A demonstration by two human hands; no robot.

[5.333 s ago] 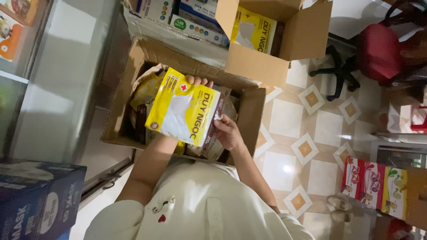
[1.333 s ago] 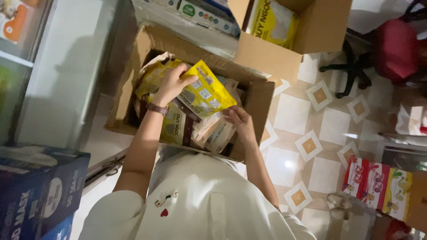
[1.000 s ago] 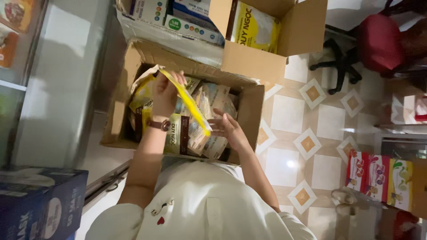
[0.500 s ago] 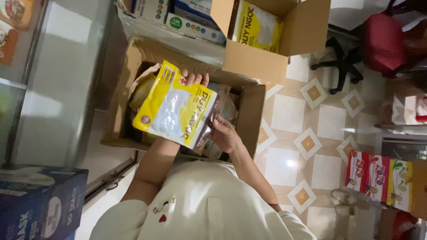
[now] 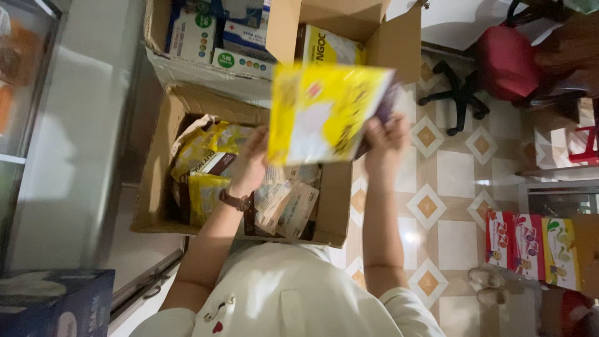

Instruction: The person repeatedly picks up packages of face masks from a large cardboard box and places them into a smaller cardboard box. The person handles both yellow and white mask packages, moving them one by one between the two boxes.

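Head view: your yellow pouch [image 5: 324, 112], blurred, sits mid-frame, hiding part of your left hand [image 5: 253, 165]; both it and your right hand [image 5: 387, 134] keep a closed grip on its edges. Below, the open carton [image 5: 156, 187] borders tiled floor [image 5: 455, 175].

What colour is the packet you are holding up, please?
The packet is yellow with a white patch; head view.

Yellow pouch [image 5: 324, 112]: motion-blurred, print unreadable; hides the fingers of both hands behind it.
Left hand [image 5: 249, 165]: fingertips hidden behind pouch.
Right hand [image 5: 384, 134]: blurred.
Cardboard box [image 5: 156, 187] below pouch: contents partly covered by forearm.
Red chair [image 5: 508, 62] right of pouch: top cut off by edge.
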